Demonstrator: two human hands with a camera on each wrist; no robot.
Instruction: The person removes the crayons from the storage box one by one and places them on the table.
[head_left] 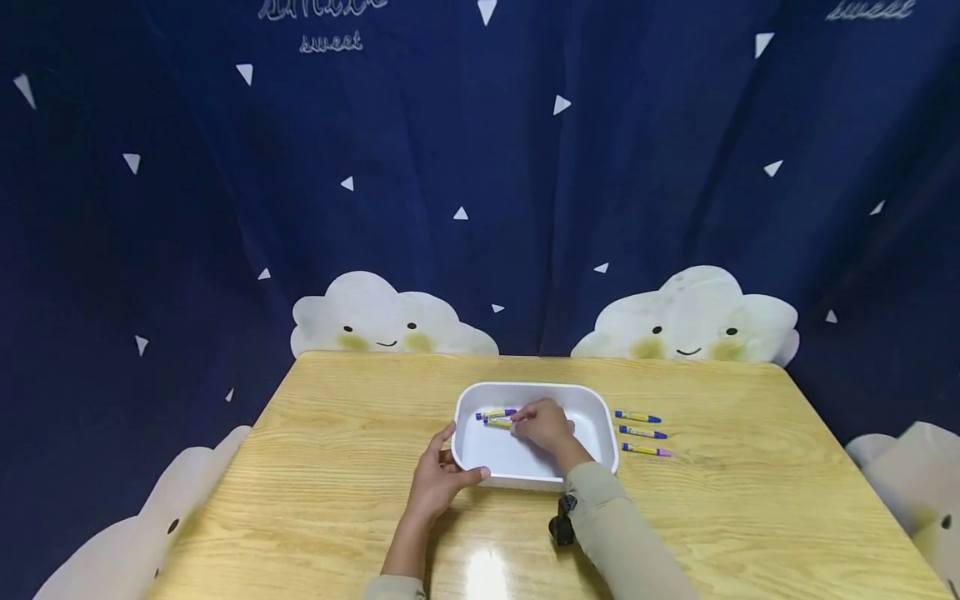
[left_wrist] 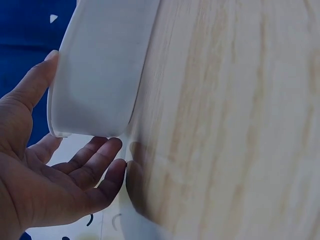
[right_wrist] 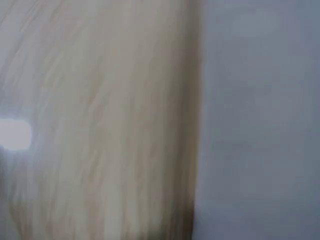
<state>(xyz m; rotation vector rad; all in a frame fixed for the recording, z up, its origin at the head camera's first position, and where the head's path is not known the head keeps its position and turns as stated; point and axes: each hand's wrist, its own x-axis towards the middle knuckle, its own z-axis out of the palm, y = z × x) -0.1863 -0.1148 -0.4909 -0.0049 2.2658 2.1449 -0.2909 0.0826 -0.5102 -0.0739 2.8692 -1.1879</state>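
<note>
Crayons are going into the white tray (head_left: 592, 408) at table centre, and the step in hand looks like setting 1 down. The right hand (head_left: 543, 423) reaches inside the tray, fingers curled on a yellow-wrapped crayon (head_left: 497, 423) lying just beside a second crayon (head_left: 497, 413) with a purple tip, both toward 10 o'clock on the tray floor. The left hand (head_left: 437, 479) steadies the tray at 8 o'clock; the left wrist view shows its fingers (left_wrist: 95, 162) straight under the tray's white wall (left_wrist: 100, 75) and the thumb against the rim, so it braces rather than clenches.

At 3 o'clock of the tray, 3 more crayons (head_left: 642, 433) lie on the wooden table (head_left: 337, 433) in a neat column, parallel, blue and pink tips pointing to 3 o'clock. Each is slim, with a yellow paper wrap.

My judgement: next comes letting go of the held crayon, then reaching to 3 o'clock for the nearest loose 1. The right wrist view is too blurred to help.
</note>
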